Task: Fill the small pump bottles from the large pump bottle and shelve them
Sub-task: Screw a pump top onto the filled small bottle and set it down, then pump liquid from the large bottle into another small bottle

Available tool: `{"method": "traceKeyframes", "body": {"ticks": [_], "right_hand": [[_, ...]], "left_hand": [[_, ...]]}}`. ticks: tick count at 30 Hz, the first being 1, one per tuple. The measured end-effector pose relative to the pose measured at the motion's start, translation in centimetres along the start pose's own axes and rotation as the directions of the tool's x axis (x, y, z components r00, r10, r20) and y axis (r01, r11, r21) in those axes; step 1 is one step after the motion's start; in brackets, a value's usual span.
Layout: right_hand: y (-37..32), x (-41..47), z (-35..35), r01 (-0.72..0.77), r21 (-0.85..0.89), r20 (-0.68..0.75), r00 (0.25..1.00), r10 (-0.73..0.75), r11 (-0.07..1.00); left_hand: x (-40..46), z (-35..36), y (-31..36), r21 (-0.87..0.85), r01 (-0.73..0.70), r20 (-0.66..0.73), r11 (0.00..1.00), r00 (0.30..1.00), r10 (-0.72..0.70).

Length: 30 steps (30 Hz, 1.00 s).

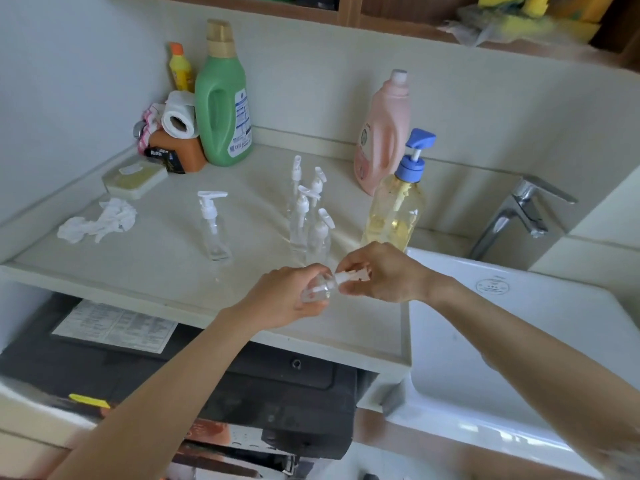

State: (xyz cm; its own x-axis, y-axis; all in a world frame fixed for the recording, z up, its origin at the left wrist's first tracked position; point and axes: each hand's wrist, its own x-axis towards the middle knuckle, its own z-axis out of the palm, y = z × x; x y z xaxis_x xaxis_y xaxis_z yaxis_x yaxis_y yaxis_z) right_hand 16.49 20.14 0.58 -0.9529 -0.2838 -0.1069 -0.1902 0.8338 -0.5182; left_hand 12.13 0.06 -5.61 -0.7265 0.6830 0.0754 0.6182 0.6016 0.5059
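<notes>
Left hand: the left hand (287,299) has its fingers curled round a small clear plastic bottle (313,292). It holds the bottle tipped on its side above the front of the pale counter (166,268), so the bottle stays steady.

Right hand: the right hand (377,277) pinches the bottle's white pump top (349,276) with thumb and fingers. It looks as if it is twisting the top, but I cannot tell if the top is going on or coming off.

Big bottle: the large clear pump bottle with yellow liquid and a blue pump (398,202) stands upright just behind the right hand, beside the white sink (519,341). It is close, so it is easy to reach for filling.

Waiting bottles: a bunch of small clear bottles with white pumps (310,216) stands together in the middle of the counter. One more small clear bottle (214,226) stands alone to the left, well apart. They all look empty, though clear plastic makes that hard to tell.

Other things: a tall green jug (223,102) and a pink jug (382,133) stand at the back wall. A crumpled white tissue (98,223) lies on the left, maybe for drips.

Shelf: a wooden shelf (346,15) runs above the wall. No small bottle is seen on it.

How far along: this looks like an early step, with most bottles still to fill.
</notes>
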Motion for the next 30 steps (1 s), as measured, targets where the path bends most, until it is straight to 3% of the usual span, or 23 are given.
{"method": "traceKeyframes", "body": {"ticks": [4, 8, 11, 14, 17, 26, 30], "right_hand": [[1.3, 0.0, 0.0, -0.140, 0.226, 0.124, 0.986, 0.114, 0.964], [2.9, 0.1, 0.1, -0.034, 0.254, 0.057, 0.998, 0.020, 0.966], [3.3, -0.1, -0.3, -0.083, 0.276, 0.170, 0.985, 0.036, 0.958], [4.1, 0.4, -0.3, 0.002, 0.238, 0.125, 0.992, -0.033, 0.971], [4.3, 0.6, -0.5, -0.079, 0.296, 0.148, 0.988, 0.036, 0.952], [4.6, 0.6, -1.0, -0.064, 0.245, 0.222, 0.975, 0.009, 0.967], [5.4, 0.3, -1.1, 0.122, 0.079, 0.054, 0.990, -0.127, 0.989]], "left_hand": [[0.8, 0.6, 0.8, 0.007, 0.010, 0.027, 1.000, 1.000, -0.010], [1.2, 0.9, 1.4, 0.059, 0.034, 0.045, 0.998, 0.998, -0.036], [1.4, 0.9, 1.8, 0.051, 0.069, 0.031, 0.996, 0.997, -0.071], [1.5, 0.7, 2.1, 0.059, 0.110, 0.032, 0.992, 0.993, -0.112], [1.6, 0.5, 2.4, 0.044, 0.164, 0.017, 0.986, 0.986, -0.164], [1.1, 0.7, 4.5, 0.088, 0.252, -0.007, 0.964, 0.968, -0.253], [0.0, 0.7, 4.3, 0.104, 0.326, 0.007, 0.940, 0.945, -0.328]]}}
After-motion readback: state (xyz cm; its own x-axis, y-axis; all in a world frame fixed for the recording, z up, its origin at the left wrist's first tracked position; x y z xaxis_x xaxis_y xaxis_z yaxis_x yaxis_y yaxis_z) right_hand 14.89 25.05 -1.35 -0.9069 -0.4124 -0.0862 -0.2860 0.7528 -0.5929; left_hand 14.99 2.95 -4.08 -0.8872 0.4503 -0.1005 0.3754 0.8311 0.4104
